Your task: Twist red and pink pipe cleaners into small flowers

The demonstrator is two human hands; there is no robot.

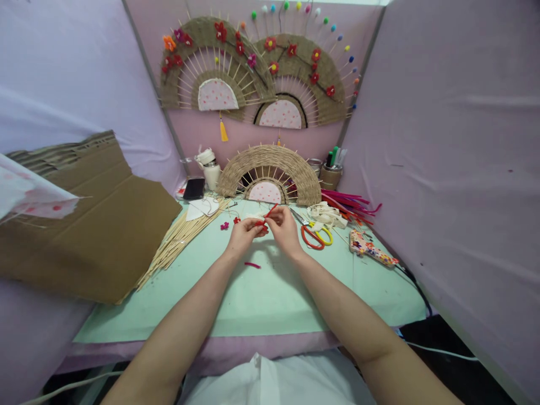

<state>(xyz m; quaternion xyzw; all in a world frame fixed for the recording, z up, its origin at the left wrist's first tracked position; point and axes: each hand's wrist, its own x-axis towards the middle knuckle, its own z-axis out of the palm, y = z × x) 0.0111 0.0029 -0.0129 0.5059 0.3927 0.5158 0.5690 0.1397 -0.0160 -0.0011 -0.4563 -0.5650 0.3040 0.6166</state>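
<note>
Over the middle of the table, my left hand (244, 233) pinches a red pipe cleaner (271, 211) that is bent into loops at its lower end. My right hand (284, 229) has its fingertips closed on the same pipe cleaner, and its straight end sticks up between the hands. Just left of my left hand lie a small purple pipe-cleaner flower (224, 226) and a red one (237, 220). A short magenta piece (252, 265) rests on the cloth below my hands. Scissors (313, 237) with red and yellow handles lie right of my right hand.
A woven fan (270, 154) stands behind my hands; decorated fans (291, 50) hang on the back wall. Thin sticks (181, 236) and cardboard (97, 225) lie left. Pipe cleaners (352, 202), a fabric strip bundle (327, 215) and a patterned glue gun (371, 249) with its cable are right.
</note>
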